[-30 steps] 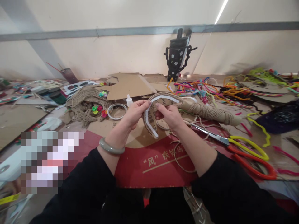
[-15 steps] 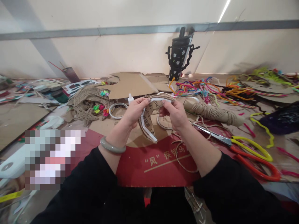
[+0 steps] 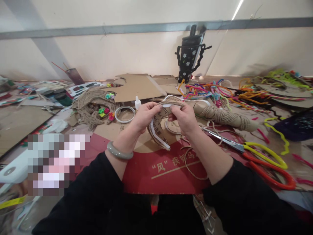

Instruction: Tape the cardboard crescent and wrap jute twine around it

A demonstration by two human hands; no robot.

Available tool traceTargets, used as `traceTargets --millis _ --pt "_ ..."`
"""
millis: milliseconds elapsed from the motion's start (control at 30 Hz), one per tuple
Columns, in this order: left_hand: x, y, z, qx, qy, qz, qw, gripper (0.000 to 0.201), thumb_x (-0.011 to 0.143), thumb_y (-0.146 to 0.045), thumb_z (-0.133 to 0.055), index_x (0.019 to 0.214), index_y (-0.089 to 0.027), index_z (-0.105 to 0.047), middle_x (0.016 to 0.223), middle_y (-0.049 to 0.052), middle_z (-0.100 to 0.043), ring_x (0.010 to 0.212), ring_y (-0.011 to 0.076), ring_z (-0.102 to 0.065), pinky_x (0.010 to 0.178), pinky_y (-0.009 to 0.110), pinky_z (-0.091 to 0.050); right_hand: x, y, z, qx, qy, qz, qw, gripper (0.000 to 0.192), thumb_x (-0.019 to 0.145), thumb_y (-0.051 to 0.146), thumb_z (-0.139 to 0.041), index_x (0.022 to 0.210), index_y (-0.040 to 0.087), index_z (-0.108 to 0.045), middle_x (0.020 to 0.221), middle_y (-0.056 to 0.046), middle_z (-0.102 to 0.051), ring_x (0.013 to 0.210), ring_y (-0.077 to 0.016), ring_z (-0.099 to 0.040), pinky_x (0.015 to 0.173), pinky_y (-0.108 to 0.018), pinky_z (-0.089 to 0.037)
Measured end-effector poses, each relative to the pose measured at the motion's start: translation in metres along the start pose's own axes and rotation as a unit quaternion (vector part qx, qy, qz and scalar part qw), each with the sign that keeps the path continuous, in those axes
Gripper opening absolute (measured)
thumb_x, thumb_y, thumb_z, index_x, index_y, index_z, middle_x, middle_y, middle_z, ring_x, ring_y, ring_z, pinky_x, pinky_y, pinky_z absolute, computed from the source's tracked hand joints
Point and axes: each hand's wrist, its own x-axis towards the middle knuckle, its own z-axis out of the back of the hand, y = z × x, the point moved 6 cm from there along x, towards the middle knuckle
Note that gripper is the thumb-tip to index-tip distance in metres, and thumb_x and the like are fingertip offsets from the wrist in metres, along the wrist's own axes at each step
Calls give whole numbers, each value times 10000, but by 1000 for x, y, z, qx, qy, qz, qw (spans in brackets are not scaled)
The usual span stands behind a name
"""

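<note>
We count two hands [image 3: 144,118] [image 3: 184,118], one cardboard crescent [image 3: 158,130], two tape rings [image 3: 125,114] [image 3: 172,127], one pair of scissors [image 3: 246,151], one glue bottle [image 3: 138,102], one black tumbler [image 3: 189,57].

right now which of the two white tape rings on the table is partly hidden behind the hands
The tape ring just below the right hand, partly covered by it. The other tape ring lies in full view, left of the left hand.

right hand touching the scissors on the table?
Apart. The head view shows the right hand raised, pinching the curved cardboard strip; the scissors lie on the table with bare surface showing between them.
</note>
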Motion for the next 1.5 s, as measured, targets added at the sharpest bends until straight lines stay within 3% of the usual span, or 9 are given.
traceTargets --millis 367,567,700,800,867,1100,1333,1400,1500 --pt "-2 -2 -3 -33 9 31 999 96 699 -199 -673 733 -140 -605 612 -30 -580 515 63 -497 521 186 -391 -2 1 0 10 9 -1 1000 190 660 369 -600 730 193 -590 515 40 -558 442 -90 -506 462 -229 -456" --pt "0 -1 1 -31 0 36 999 115 676 -218 -659 682 -151 -566 552 -45 -515 470 64 -440 477 190 -351 -5 6 -1 30 27 30 999 183 712 388 -612 740 210 -578 532 37 -580 452 -98 -525 482 -237 -470" --pt "3 -6 4 36 -35 -60 997 118 692 -209 -660 776 -148 -604 664 -27 -593 583 77 -512 571 198 -406 -3 4 0 -1 6 14 1000 216 738 405 -616 704 204 -545 508 45 -550 412 -81 -489 446 -222 -446" --pt "2 -12 0 105 -28 -131 985 136 693 -174 -666 823 -152 -633 711 -23 -624 638 83 -536 619 205 -421 -2 -1 -4 -29 37 -21 999 266 747 417 -637 670 190 -520 481 47 -526 393 -71 -479 414 -203 -419" --pt "1 -12 -2 102 -4 -117 988 92 697 -166 -664 781 -149 -631 681 -28 -611 612 78 -525 605 205 -419 -4 -3 -8 -34 73 -32 996 306 737 447 -657 669 184 -516 481 47 -529 395 -70 -490 414 -198 -424" --pt "-2 -4 -3 -62 54 39 996 159 705 -236 -704 772 -151 -588 624 -27 -571 528 77 -517 512 201 -404 -9 7 -14 46 138 14 989 352 708 487 -710 834 189 -572 609 50 -599 471 -58 -548 483 -187 -451" --pt "-4 0 -4 -11 98 61 993 134 744 -261 -676 751 -155 -595 628 -9 -561 530 84 -522 475 198 -382 -7 7 -14 44 166 23 985 427 697 471 -741 1013 214 -611 729 44 -608 530 -53 -544 513 -193 -455" --pt "0 -1 -1 42 77 25 996 140 762 -279 -672 799 -160 -608 693 5 -601 598 97 -565 529 206 -426 -5 7 -11 28 150 36 988 390 697 458 -745 978 216 -625 792 26 -626 614 -69 -567 555 -195 -473" --pt "3 -11 7 139 -7 -106 985 184 731 -243 -707 869 -164 -613 782 10 -649 709 109 -606 647 226 -480 -2 5 -7 6 125 45 991 362 709 460 -736 962 224 -630 893 2 -649 766 -106 -600 637 -217 -504"
